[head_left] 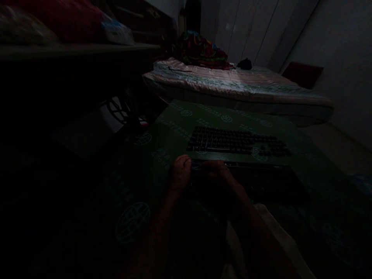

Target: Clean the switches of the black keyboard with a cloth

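In the dim light, loose black keycaps (223, 138) lie in keyboard order on a green table (162, 149). Nearer to me is a dark, flat keyboard base (279, 182), its long side running left to right. My left hand (180, 172) is closed around the base's left end, thumb on top. My right hand (216, 170) is just to its right, over the base, with its fingers curled together. Whatever the right fingers hold is too dark to make out. A pale cloth (270, 217) shows beyond my right forearm.
A bed (247, 85) with a patterned sheet stands behind the table, a bunched colourful blanket (203, 52) on it. At the upper left, a shelf (87, 50) carries a red bag (78, 23) and other bags. A wheel-like black frame (117, 110) stands below the shelf.
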